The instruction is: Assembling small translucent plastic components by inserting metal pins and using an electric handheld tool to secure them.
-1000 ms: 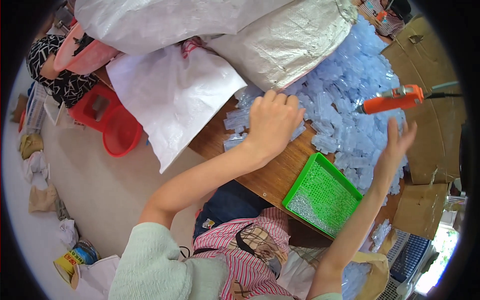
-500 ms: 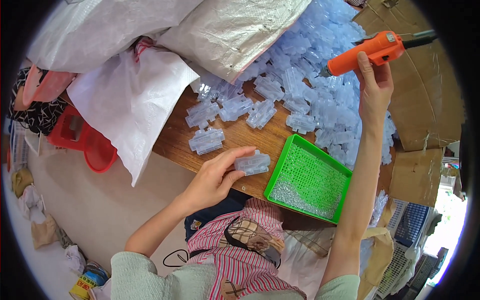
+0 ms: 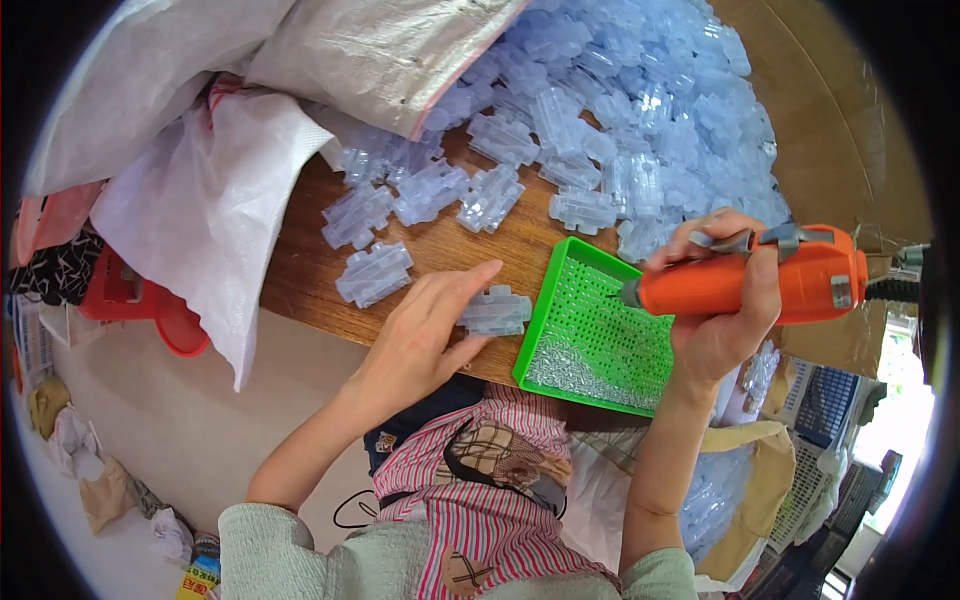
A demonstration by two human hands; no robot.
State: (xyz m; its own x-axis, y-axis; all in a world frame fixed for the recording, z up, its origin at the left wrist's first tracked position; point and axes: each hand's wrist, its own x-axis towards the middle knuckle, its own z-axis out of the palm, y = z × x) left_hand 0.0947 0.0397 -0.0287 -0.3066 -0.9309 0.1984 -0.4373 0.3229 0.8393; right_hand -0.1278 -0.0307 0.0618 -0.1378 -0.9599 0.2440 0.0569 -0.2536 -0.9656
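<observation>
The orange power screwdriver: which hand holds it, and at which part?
The right hand holds the orange power screwdriver around the middle of its body, tip over the green tray.

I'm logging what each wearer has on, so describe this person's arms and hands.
Both forearms are bare. The left hand and right hand wear no gloves, and no rings or watch show. Pale green knit sleeves are pushed up to around the elbows, ribbed at the cuffs.
</observation>
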